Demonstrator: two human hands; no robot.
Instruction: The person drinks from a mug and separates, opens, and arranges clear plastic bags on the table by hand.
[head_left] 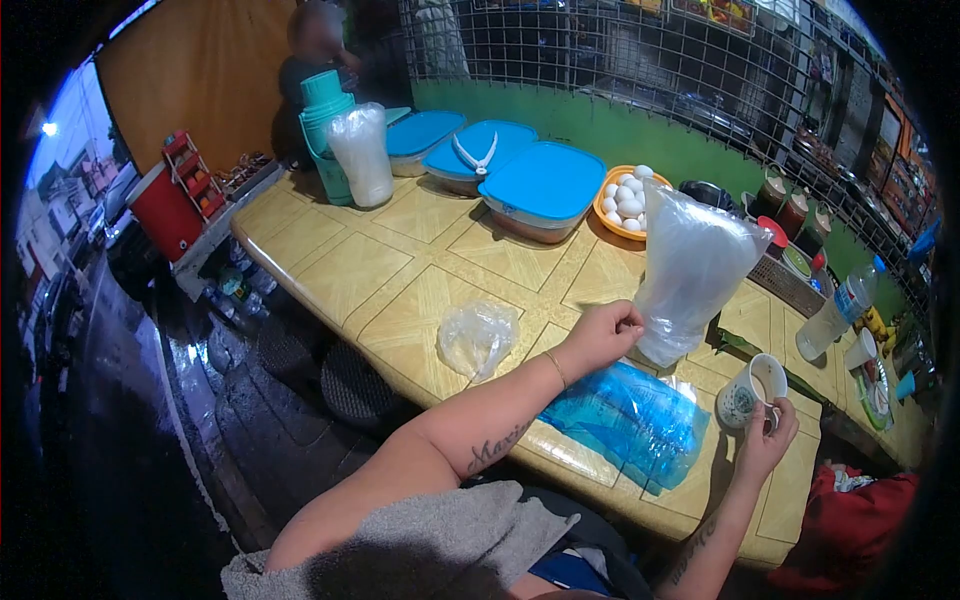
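My right hand point(770, 435) grips the handle of a white mug point(737, 400) with a printed pattern and a light brown drink inside. The mug is at the table's right end. My left hand point(605, 335) is closed in a pinch right beside a tall bundle of clear plastic bags point(690, 275). Whether the fingertips hold a bag's edge, I cannot tell. Below that wrist lies a flat pack of blue plastic bags point(640, 425). A crumpled clear plastic bag point(478, 340) rests on the table to the left.
Along the back of the tiled table point(330, 270) stand a teal jug point(330, 140), another bag bundle point(362, 155), blue-lidded containers point(545, 185), white tongs point(478, 155) and a bowl of eggs point(628, 205). A water bottle point(838, 310) stands right. A person point(318, 60) is behind.
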